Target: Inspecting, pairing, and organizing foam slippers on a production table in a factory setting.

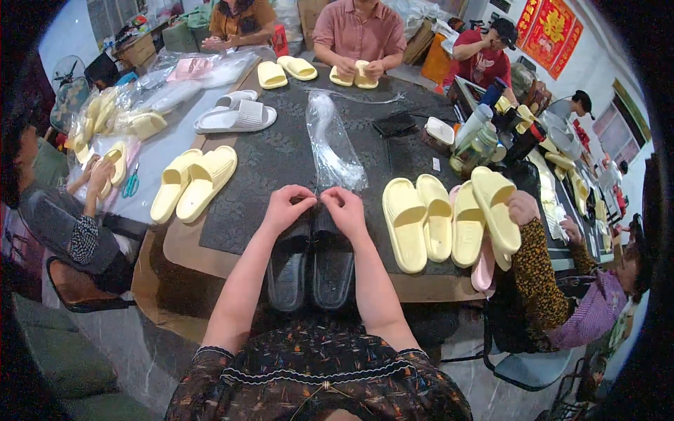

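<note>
Black slippers (pixel 333 275) lie side by side at the near edge of the tabletop (pixel 435 286), long axes running away from the wearer, the left one nearer the left hand (pixel 289 208) and the right one nearer the right hand (pixel 344 210). Above their far ends, each grip is pinched thumb to fingertips, its contents too fine to tell; just beyond, a clear plastic bag (pixel 333 144) stretches lengthwise away.

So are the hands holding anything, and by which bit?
The left hand and right hand pinch above the black slippers, but anything held is too small to tell.
</note>
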